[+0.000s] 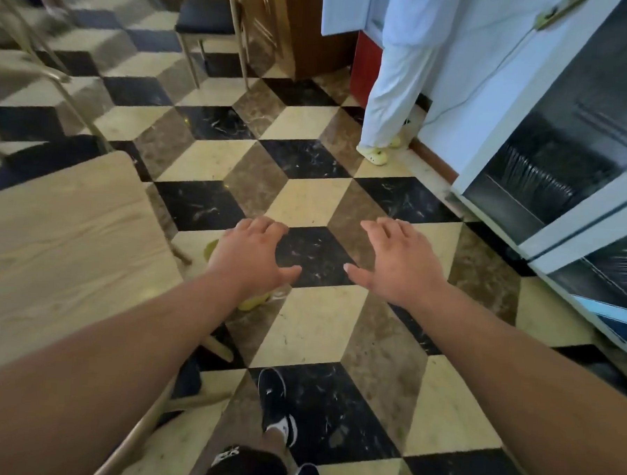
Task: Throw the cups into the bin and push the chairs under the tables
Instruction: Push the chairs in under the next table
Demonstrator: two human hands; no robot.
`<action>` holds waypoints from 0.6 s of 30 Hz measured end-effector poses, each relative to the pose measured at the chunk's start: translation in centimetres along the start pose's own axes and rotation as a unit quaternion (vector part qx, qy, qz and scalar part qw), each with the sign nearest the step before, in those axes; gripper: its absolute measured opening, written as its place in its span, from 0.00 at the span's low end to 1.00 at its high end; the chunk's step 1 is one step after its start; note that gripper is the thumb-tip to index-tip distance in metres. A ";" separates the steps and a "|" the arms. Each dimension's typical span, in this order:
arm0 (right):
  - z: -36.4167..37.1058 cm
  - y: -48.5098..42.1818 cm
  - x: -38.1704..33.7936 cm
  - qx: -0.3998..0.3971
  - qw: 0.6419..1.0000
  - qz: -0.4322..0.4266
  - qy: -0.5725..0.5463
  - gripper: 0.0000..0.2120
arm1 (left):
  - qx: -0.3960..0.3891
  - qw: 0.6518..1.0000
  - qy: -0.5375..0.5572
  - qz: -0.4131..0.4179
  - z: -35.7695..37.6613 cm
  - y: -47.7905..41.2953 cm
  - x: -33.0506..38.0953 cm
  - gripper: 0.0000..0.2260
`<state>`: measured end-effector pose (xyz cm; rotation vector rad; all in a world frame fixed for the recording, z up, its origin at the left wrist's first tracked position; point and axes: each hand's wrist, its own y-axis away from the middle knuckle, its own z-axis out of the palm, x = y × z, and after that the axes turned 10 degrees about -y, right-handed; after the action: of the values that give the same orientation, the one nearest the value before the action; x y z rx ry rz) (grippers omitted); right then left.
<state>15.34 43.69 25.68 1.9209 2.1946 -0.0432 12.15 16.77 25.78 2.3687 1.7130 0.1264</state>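
Two bare hands reach out over a checkered marble floor, seen from the head camera: the left hand and the right hand are both spread wide, fingers loose, holding nothing. A wooden table fills the left side; a dark chair seat shows just beyond its far edge, seemingly tucked in, and another chair stands well apart near a wooden counter. No cup and no bin can be made out; a yellowish object on the floor, mostly hidden beneath the left hand, is too obscured to identify. A second person in pale clothing stands beside white glass-fronted cabinets on the right. With both hands empty, the person appears to be between steps, and at least the far chair likely remains to be pushed in.
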 end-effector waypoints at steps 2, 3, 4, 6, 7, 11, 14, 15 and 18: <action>1.2 -3.5 0.9 -0.012 1.000 -0.002 0.001 0.44 | -0.010 1.000 0.005 -0.008 1.5 -3.2 -0.9 0.41; 1.7 -5.0 1.2 -0.016 1.000 -0.002 0.003 0.44 | -0.012 1.000 0.006 -0.009 2.1 -4.6 -1.5 0.41; 2.1 -7.1 1.6 -0.022 1.000 -0.003 0.007 0.44 | -0.014 1.000 0.010 -0.012 2.7 -6.5 -2.3 0.41; 2.5 -11.7 2.1 -0.025 1.000 -0.003 0.016 0.43 | -0.019 0.999 0.019 -0.026 3.4 -10.3 -4.3 0.40; 2.5 -14.2 2.3 -0.028 0.999 -0.002 0.020 0.43 | -0.023 0.999 0.026 -0.034 3.6 -12.5 -5.3 0.40; 1.8 -23.7 3.1 -0.052 0.999 0.002 0.003 0.44 | -0.032 0.996 0.047 -0.065 3.0 -20.4 -9.4 0.40; 0.2 -30.0 3.2 -0.063 0.998 -0.008 0.007 0.44 | -0.038 0.995 0.036 -0.091 1.5 -25.3 -11.9 0.40; -0.3 -32.1 3.2 -0.066 0.998 -0.017 0.013 0.43 | -0.040 0.994 0.034 -0.099 1.0 -26.9 -12.7 0.41; -1.9 -38.1 3.7 -0.068 0.995 -0.062 0.029 0.41 | -0.032 0.992 0.029 -0.120 -0.5 -31.4 -14.4 0.40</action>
<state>-22.80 42.17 22.08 1.7333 2.2878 0.1385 -21.69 12.61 20.05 2.1133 1.9744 0.2097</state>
